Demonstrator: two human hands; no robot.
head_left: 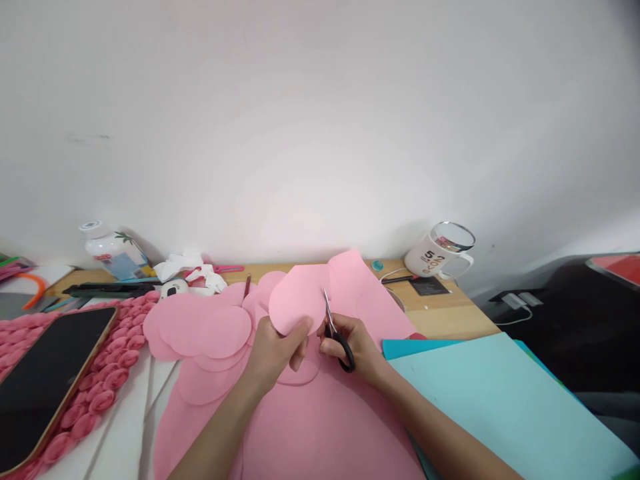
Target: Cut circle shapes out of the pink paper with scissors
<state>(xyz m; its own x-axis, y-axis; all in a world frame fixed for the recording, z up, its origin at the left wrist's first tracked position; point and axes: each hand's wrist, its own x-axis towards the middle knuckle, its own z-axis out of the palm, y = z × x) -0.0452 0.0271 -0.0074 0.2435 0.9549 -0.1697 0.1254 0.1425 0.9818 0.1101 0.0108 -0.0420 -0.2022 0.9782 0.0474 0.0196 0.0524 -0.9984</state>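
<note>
In the middle of the head view, my left hand (pixel 280 350) pinches a piece of pink paper (pixel 299 297) between thumb and fingers. The piece has a rounded left side and a straighter top edge. My right hand (pixel 353 343) is closed round the black handles of a pair of scissors (pixel 345 350). Their silver blades point up and lie at the right part of the held paper. Below both hands spread large pink sheets (pixel 325 433). Several overlapping pink paper circles (pixel 210 330) lie left of my left hand, and another pink sheet (pixel 373 300) lies behind the scissors.
A dark phone (pixel 50 380) rests on pink ruffled fabric (pixel 115 360) at the left. Toward the wall are a white bottle (pixel 115 250), crumpled tissue (pixel 187 268) and a reddish pencil (pixel 247 285). At the right are a white mug (pixel 433 257) and light blue sheets (pixel 500 393).
</note>
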